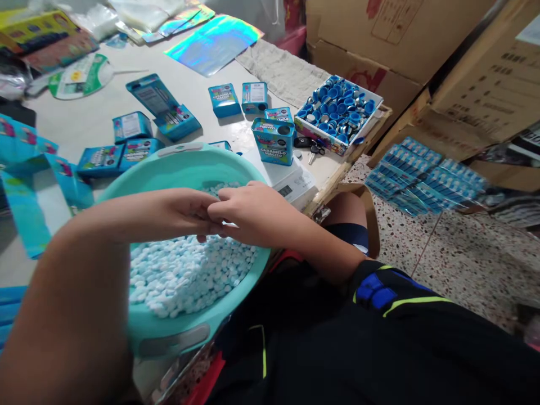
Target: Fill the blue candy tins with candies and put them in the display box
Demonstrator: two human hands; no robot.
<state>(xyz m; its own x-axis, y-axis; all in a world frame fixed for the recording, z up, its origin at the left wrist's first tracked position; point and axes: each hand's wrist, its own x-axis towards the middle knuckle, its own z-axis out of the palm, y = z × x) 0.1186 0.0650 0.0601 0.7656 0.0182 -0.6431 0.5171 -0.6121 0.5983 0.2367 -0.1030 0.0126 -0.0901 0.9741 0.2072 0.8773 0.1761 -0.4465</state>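
My left hand (pixel 181 216) and my right hand (pixel 248 214) meet at the fingertips above a turquoise plastic basin (pixel 185 163). The basin rests in my lap and tilts toward the table. It holds a heap of small pale blue-and-white round candies (pixel 185 275), just below my fingers. Whatever my fingers might hold is hidden between them. Beyond my right hand, a blue "Caramelo Macizo" tin (pixel 273 140) stands on a white digital scale (pixel 291 188). More blue tins (pixel 223 100) lie on the table.
A box tray of blue-and-silver lids (pixel 337 109) sits at the table's right edge, with keys (pixel 316 151) beside it. Holographic foil sheets (pixel 213 44) lie at the back. Cardboard boxes (pixel 392 45) stand at right, and strips of blue packets (pixel 422 174) hang over the speckled floor.
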